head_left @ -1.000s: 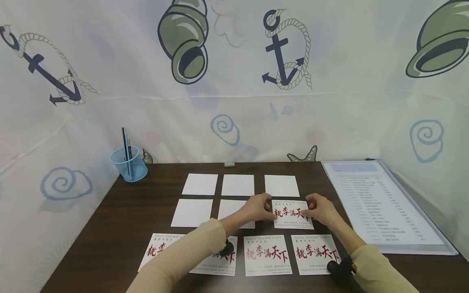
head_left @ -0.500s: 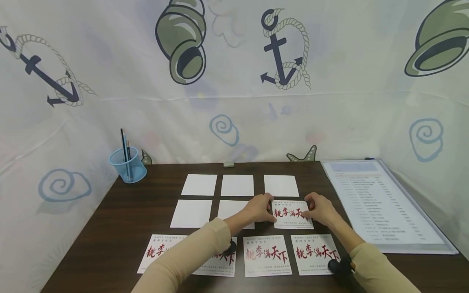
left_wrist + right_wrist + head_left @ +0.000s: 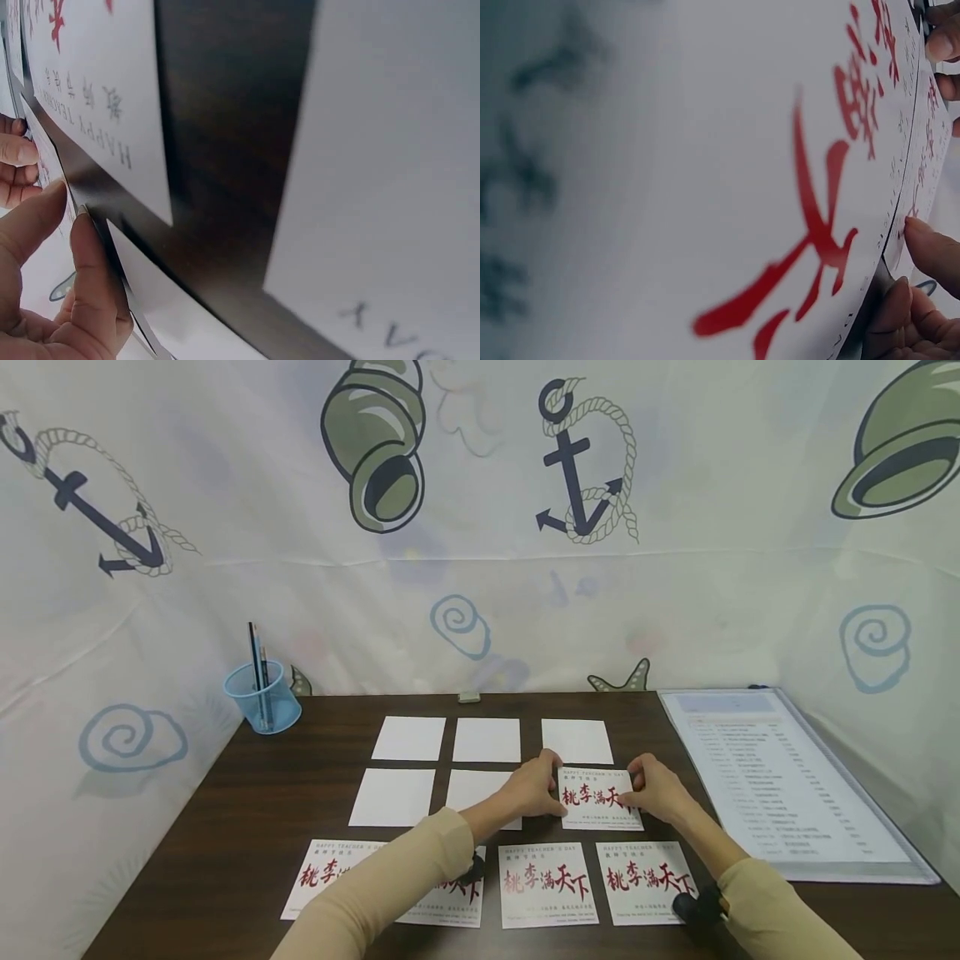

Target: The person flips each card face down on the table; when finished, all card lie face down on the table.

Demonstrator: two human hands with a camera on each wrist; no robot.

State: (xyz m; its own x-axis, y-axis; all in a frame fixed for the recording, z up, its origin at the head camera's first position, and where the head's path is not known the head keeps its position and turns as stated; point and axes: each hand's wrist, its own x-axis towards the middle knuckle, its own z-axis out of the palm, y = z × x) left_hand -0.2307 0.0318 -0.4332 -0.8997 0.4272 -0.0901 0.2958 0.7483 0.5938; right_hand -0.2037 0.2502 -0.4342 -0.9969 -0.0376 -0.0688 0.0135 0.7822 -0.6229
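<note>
A white card with red Chinese characters [image 3: 597,817] lies at the right end of the middle row on the dark table. My left hand [image 3: 531,787] holds it by its left edge, with the thumb [image 3: 37,217] at the near side and the fingers at the edge. On the opposite side, my right hand [image 3: 660,788] holds the right edge, its thumb [image 3: 934,251] over the printed face. Blank white cards [image 3: 392,797] sit to the left, one of them partly behind my left wrist.
Several printed cards [image 3: 548,902] line the front, some partly covered by my left sleeve. More blank cards [image 3: 487,740] form the back row. A blue pen cup [image 3: 273,706] stands back left; a clear-framed printed sheet [image 3: 795,785] lies right.
Both hands stay at the card's two sides, with only a very slight shift of the left fingers. The card stays in practically the same place.
</note>
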